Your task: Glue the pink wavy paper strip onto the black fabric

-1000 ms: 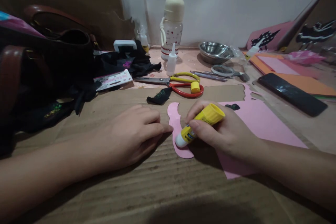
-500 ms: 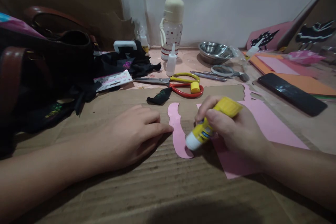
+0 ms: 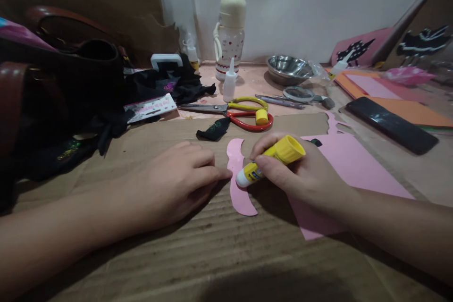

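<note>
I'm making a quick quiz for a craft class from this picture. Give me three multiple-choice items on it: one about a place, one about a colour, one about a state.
1. Where does the yellow cap lie?
A. on the scissors' handles
B. in the steel bowl
C. on the phone

2. What colour is the cut-out shape under the glue stick's tip?
A. green
B. pink
C. white

3. How is the glue stick held?
A. capped and upright
B. lying loose on the cardboard
C. uncapped, tilted, tip down on the paper

Answers:
1 A: the yellow cap rests on the scissors.
2 B: the cut-out shape is pink, pinned at its edge by the left hand.
3 C: the right hand grips the glue stick with its white tip on the paper.
</note>
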Available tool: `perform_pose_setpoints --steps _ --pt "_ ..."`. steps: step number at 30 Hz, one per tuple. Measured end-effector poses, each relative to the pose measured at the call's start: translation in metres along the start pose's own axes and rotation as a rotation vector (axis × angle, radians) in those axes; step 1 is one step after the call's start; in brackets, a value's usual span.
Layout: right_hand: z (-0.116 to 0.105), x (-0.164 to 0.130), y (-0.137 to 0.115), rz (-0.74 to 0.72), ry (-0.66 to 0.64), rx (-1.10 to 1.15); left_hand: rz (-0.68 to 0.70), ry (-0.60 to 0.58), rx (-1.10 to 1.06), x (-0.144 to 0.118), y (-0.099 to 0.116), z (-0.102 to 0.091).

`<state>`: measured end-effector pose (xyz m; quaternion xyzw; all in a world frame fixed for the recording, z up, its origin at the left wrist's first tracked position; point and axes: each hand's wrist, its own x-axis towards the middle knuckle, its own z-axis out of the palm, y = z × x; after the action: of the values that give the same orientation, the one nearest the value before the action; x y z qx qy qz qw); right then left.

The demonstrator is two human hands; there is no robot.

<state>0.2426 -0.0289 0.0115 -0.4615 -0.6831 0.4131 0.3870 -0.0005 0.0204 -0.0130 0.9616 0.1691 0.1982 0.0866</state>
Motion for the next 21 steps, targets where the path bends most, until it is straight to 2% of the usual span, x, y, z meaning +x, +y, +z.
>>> perform_pose_setpoints --steps 12,14,19,21 --pt "-0.0018 -0.0048 -0.0016 0.013 -0.169 0.037 0.017 0.008 0.004 -0.0007 0.0005 -0.0007" --pt "-0.0021 -0.0053 -0.0013 0.016 -0.135 0.050 0.017 0.005 -0.007 -0.0012 0.0001 -0.0005" --pt "-0.0018 -0.0006 -0.0018 -0.040 0.134 -0.016 0.004 -0.012 -0.031 -0.0018 -0.0015 0.0003" --pt "-0.0012 0.0017 -0.0014 -0.042 0.157 -0.037 0.001 -0.014 -0.030 -0.0019 -0.0021 0.0009"
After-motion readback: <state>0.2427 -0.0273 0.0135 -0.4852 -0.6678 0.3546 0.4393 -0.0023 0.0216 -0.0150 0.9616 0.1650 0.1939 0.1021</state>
